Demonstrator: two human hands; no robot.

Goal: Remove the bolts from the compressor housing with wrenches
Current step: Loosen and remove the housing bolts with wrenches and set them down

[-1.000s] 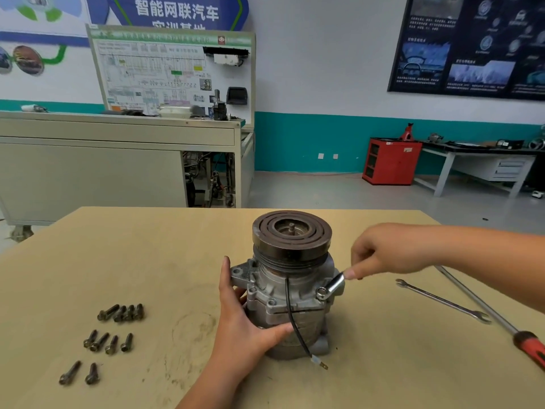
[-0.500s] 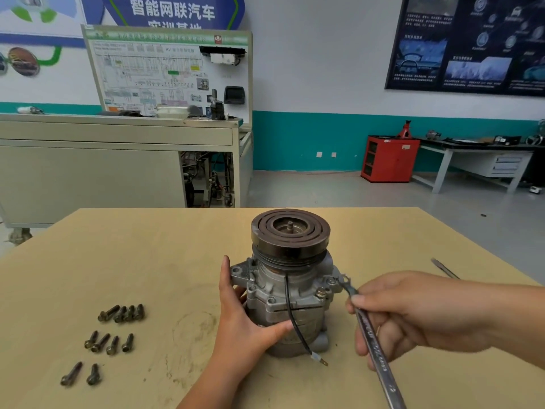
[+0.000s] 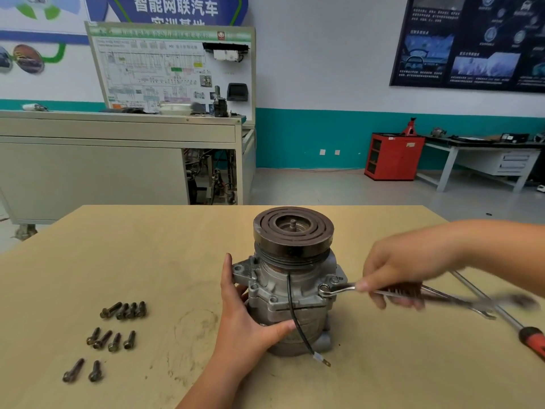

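A grey compressor housing (image 3: 290, 302) with a dark pulley (image 3: 293, 230) on top stands upright mid-table. My left hand (image 3: 246, 323) grips its left side, thumb across the front. My right hand (image 3: 401, 273) holds a silver wrench (image 3: 339, 289) whose ring end sits on a bolt (image 3: 324, 288) at the housing's right flange. The wrench handle points right and is blurred. Several removed bolts (image 3: 115, 329) lie in rows at the table's left.
A second wrench (image 3: 466, 305) and a long red-handled screwdriver (image 3: 528, 335) lie at the table's right. A black wire (image 3: 298, 323) hangs down the housing's front. Cabinets, a red cart (image 3: 393, 156) and a bench stand behind the wooden table (image 3: 147, 261).
My right hand swung the wrench handle from pointing toward me round to the right, with the ring end staying at the housing's right flange. My left hand kept its grip.
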